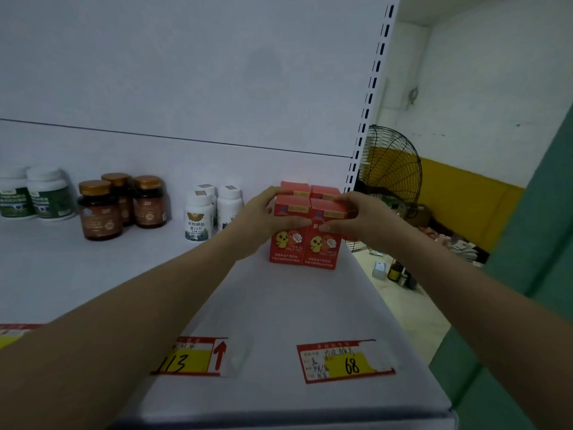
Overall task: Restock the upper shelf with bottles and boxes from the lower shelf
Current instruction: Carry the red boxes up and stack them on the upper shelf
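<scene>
Several red boxes (305, 248) with a yellow chick picture stand in a tight block at the right end of the white upper shelf (279, 311). My left hand (263, 214) grips the block's left side, thumb across the front. My right hand (356, 215) grips its right side the same way. The boxes rest on the shelf between both hands. To the left stand white bottles (200, 218), brown bottles with gold caps (99, 209) and green-labelled white bottles (46, 193).
Price tags reading 113 (189, 356) and 68 (344, 361) are stuck on the shelf's front part. The slotted shelf upright (369, 97) rises at the right. Beyond it stand a black fan (390, 169), floor clutter and a green surface (527, 274).
</scene>
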### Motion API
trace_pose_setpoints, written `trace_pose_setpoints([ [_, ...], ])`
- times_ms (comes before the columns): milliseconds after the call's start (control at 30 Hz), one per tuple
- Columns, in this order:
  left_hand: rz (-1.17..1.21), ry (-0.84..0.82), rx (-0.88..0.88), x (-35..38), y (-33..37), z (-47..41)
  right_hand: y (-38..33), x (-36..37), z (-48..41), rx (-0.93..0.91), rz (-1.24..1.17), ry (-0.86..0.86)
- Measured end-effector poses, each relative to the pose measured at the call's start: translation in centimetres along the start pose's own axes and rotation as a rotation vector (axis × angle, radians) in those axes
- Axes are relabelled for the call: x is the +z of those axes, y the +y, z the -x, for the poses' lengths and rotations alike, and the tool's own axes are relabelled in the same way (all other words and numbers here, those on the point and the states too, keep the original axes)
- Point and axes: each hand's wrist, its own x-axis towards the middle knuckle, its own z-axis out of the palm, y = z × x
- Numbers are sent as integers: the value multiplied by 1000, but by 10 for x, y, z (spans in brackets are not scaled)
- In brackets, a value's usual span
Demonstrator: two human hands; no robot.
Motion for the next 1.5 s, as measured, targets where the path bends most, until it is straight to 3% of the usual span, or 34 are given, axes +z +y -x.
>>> trace_pose_setpoints([
  [200,-33,65,124,7,-10,-13,6,-2,-16,-29,128,21],
  [400,-7,-12,106,7,-13,-18,10,1,-25,-50,384,49],
  [767,-402,-97,-7,2,-24,-30,18,7,-27,-11,181,-31],
  [1000,-663,25,-38,5,-23,-32,21,3,-29,0,175,-73],
  [1267,-656,118,-66,13,-34,-29,25,3,-28,17,207,-104],
  [1500,-689,69,-166,16,-27,-26,29,6,-28,42,207,-128],
])
